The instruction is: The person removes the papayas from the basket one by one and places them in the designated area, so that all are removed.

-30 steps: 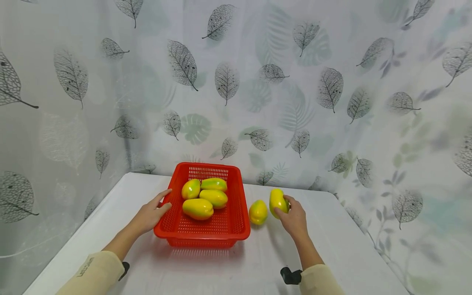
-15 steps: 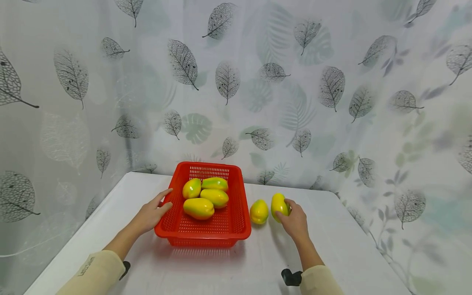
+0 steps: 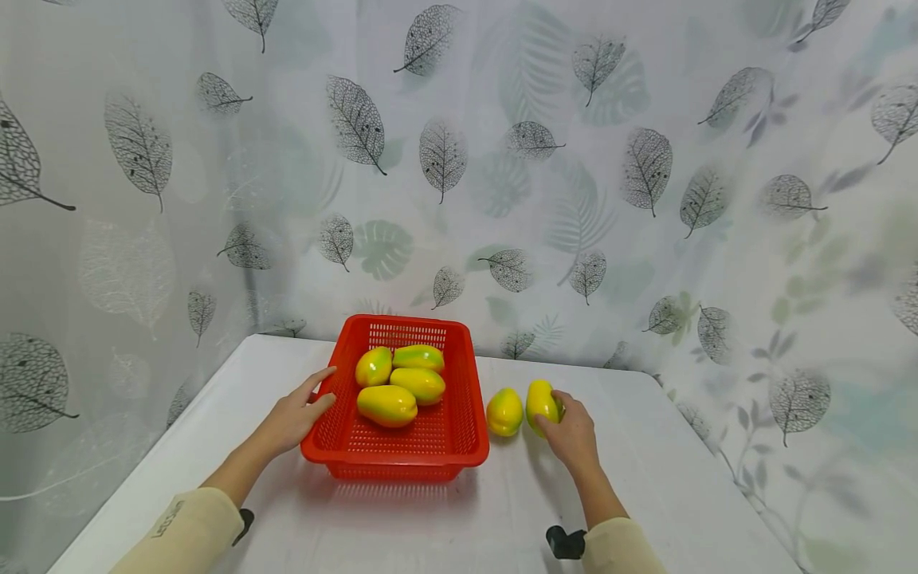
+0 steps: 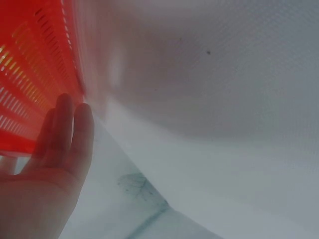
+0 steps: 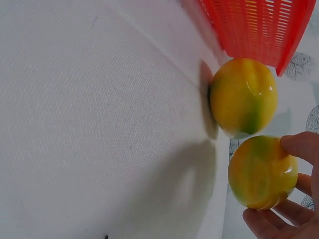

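Observation:
My right hand [image 3: 571, 433] grips a yellow-green papaya [image 3: 541, 405] on the right part of the table, thumb on one side and fingers on the other. In the right wrist view this papaya [image 5: 262, 172] has its shadow apart from it on the cloth. Just left of it another papaya [image 3: 504, 412] rests on the table, by the red basket [image 3: 394, 458]. Several papayas [image 3: 387, 406] lie inside the basket, towards its left and back. At the basket's left side is my left hand [image 3: 288, 420]; its fingers [image 4: 62, 127] extend along the slotted outer wall.
A white cloth covers the table [image 3: 402, 530]. Behind it hangs a curtain [image 3: 459, 159] printed with leaves, which also runs down both sides. Black straps [image 3: 565, 542] show at the sleeve cuffs.
My right hand has lowered a little with the papaya in its grip, bringing it nearer the table. My left hand and the basket have stayed in place.

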{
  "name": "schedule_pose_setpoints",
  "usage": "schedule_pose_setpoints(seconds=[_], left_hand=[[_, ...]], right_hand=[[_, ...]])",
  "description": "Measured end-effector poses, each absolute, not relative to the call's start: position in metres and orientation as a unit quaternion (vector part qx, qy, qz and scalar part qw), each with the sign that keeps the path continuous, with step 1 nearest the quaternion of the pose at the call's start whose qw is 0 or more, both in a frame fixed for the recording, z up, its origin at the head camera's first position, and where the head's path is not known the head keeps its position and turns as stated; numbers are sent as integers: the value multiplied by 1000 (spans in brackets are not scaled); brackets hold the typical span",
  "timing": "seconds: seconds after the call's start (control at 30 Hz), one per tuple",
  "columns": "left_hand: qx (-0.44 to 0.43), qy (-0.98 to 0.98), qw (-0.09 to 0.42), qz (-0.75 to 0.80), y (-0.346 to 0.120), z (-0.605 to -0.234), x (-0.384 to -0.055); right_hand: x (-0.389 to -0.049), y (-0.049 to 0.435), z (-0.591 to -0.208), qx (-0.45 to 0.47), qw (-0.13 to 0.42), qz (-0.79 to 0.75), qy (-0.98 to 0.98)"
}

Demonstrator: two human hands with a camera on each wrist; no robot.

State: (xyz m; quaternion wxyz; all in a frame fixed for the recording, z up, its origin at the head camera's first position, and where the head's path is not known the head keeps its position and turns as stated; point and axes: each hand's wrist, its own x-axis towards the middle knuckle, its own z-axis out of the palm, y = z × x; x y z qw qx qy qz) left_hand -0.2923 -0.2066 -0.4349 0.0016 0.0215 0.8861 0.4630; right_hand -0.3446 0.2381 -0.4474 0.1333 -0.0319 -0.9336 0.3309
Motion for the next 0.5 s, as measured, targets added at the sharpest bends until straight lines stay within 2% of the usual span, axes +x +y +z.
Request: schedule_pose_setpoints(seconds=[0.5], left_hand=[[22, 882, 2, 471, -207, -434, -292]], right_hand=[[-344, 238, -455, -26, 126, 305, -944]])
